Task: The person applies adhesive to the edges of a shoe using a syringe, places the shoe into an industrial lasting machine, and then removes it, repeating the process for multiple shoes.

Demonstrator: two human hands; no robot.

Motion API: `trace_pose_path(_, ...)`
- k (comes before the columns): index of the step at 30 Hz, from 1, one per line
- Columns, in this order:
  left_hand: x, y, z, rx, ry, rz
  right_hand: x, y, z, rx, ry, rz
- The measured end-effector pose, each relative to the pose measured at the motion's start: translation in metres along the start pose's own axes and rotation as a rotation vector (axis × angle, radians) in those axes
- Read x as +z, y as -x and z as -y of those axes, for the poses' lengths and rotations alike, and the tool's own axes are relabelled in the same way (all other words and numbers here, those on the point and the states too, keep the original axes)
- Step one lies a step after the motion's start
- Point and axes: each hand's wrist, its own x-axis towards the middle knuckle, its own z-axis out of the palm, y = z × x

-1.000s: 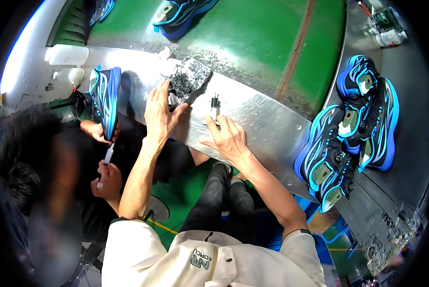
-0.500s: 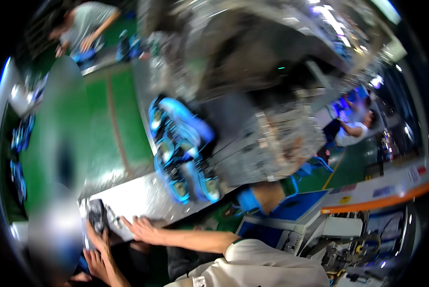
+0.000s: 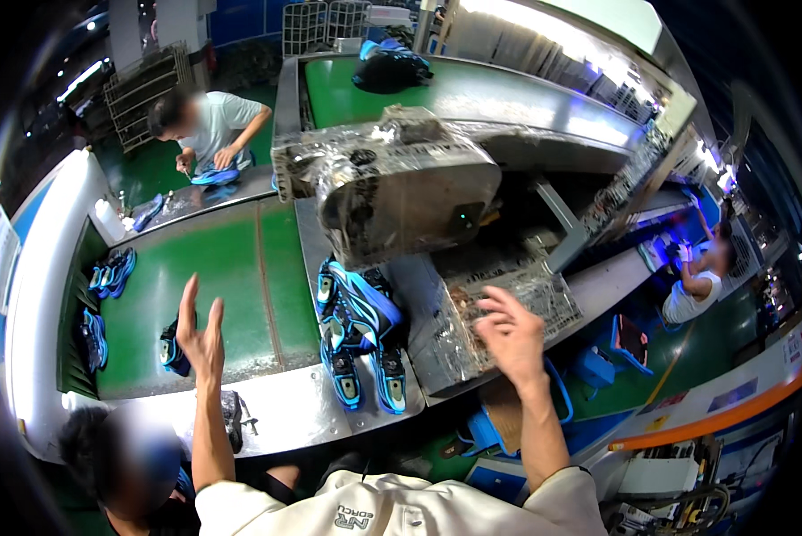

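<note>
My left hand (image 3: 202, 335) is raised over the near edge of the green conveyor belt (image 3: 209, 268), fingers stretched and apart, holding nothing. Beside it a dark shoe (image 3: 170, 347) with blue trim sits on the belt, partly hidden by the hand. My right hand (image 3: 515, 338) hovers near a plastic-wrapped box-like part (image 3: 472, 295) of the machine, its fingers loosely bent and apart, with nothing in them. Between the two hands, several blue and black sneakers (image 3: 361, 308) are grouped on the metal surface. A small dark object (image 3: 232, 420) lies on the metal ledge by my left forearm.
A plastic-wrapped machine (image 3: 410, 196) stands ahead. More shoes (image 3: 97, 335) line the belt's left side. One co-worker (image 3: 213, 134) handles a shoe at the far left; another person (image 3: 133, 473) is close at my lower left. A blue stool (image 3: 490, 424) stands at the near right.
My view has swung left and steadied. My right arm, earlier reaching left over the ledge, is now raised at the right. Both my hands are now up and apart.
</note>
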Motion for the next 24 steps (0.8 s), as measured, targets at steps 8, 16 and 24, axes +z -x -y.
trace_pose_path(8,0.068,-0.157,-0.036,0.150,0.451,-0.210,0.065,-0.007,0.007,0.081,-0.019,0.035)
trace_pose_path(16,0.177,0.089,0.197,-0.709,0.088,0.269,0.253,-0.056,-0.157,-0.081,0.538,0.217)
trace_pose_path(24,0.259,0.055,0.216,-0.532,-0.057,0.516,0.261,-0.054,-0.313,0.504,0.082,0.540)
